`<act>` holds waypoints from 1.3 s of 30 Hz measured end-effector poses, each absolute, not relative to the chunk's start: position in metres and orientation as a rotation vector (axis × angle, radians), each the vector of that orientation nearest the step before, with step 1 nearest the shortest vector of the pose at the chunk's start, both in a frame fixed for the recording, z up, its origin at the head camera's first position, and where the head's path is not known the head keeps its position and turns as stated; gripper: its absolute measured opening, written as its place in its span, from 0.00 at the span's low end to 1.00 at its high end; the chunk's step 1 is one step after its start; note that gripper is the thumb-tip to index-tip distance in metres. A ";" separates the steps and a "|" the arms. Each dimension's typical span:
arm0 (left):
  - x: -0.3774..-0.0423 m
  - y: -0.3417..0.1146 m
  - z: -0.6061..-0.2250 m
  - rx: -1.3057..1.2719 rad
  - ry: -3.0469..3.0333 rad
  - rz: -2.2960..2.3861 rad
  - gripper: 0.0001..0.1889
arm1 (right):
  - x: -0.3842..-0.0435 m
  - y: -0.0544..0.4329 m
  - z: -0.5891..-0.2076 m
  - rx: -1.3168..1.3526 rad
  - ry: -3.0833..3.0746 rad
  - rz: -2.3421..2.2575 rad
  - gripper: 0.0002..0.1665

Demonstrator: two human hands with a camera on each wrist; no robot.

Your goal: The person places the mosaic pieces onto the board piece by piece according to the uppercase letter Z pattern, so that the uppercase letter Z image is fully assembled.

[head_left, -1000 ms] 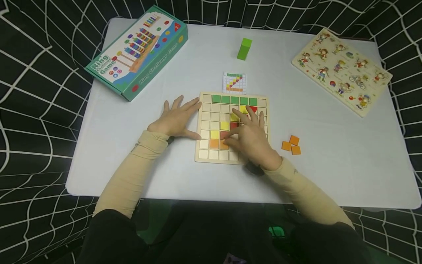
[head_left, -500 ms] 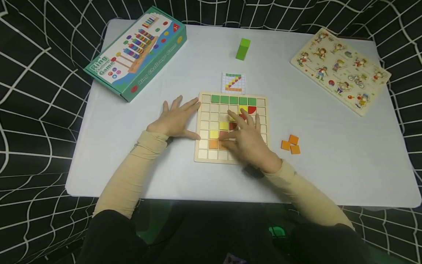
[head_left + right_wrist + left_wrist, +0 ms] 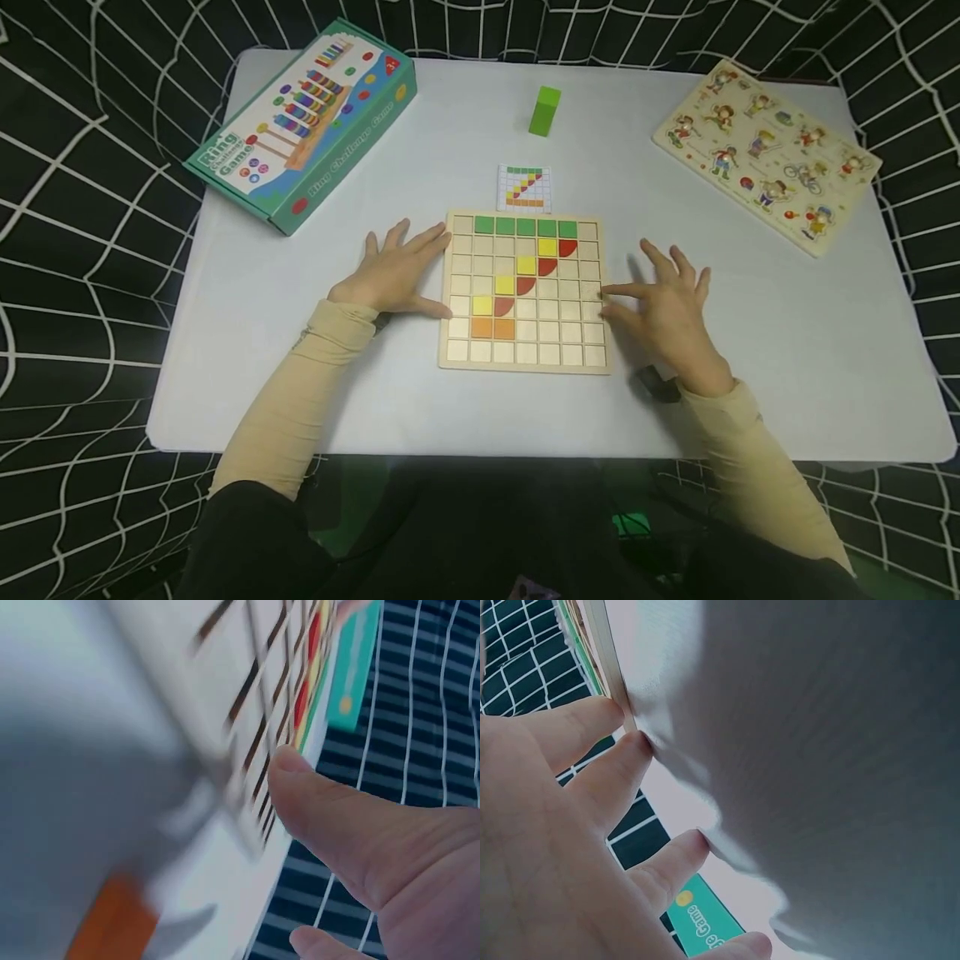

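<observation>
A square wooden grid board (image 3: 528, 358) lies on the white table. In it sit a green tile row (image 3: 527, 227), a diagonal of yellow squares (image 3: 527, 266) with red quarter-round tiles (image 3: 547, 267), and two orange tiles (image 3: 493, 328). My left hand (image 3: 393, 275) is spread, thumb and fingertips against the board's left edge. At the right edge my right hand (image 3: 667, 321) hovers with thumb and index slightly apart, nothing between them. Below it, the right wrist view shows a loose orange tile (image 3: 112, 922); in the head view the hand covers that spot.
Behind the board lies a small printed pattern card (image 3: 524, 188). Farther back stands a green block stack (image 3: 544, 111). A ring game box (image 3: 300, 125) occupies the back left, a wooden picture puzzle (image 3: 767, 158) the back right. Netting (image 3: 82, 275) surrounds the table (image 3: 825, 375).
My right hand has left the orange tiles in the board and moved right, past its edge, over the loose ones. The left hand stays at the left edge.
</observation>
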State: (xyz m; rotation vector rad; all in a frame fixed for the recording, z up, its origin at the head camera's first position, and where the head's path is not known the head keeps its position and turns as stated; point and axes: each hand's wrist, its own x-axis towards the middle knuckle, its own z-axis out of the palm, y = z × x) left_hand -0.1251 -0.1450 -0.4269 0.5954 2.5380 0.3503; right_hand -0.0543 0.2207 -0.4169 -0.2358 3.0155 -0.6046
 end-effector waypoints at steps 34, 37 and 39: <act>-0.127 -0.148 -0.430 0.587 2.539 0.367 0.63 | -0.063 0.238 -0.396 -0.130 2.924 -0.813 0.14; -0.127 -0.147 -0.430 0.587 2.538 0.371 0.63 | -0.067 0.213 -0.394 -0.220 2.875 -0.793 0.13; -0.126 -0.147 -0.430 0.587 2.534 0.374 0.63 | -0.069 0.198 -0.395 -0.270 2.842 -0.768 0.12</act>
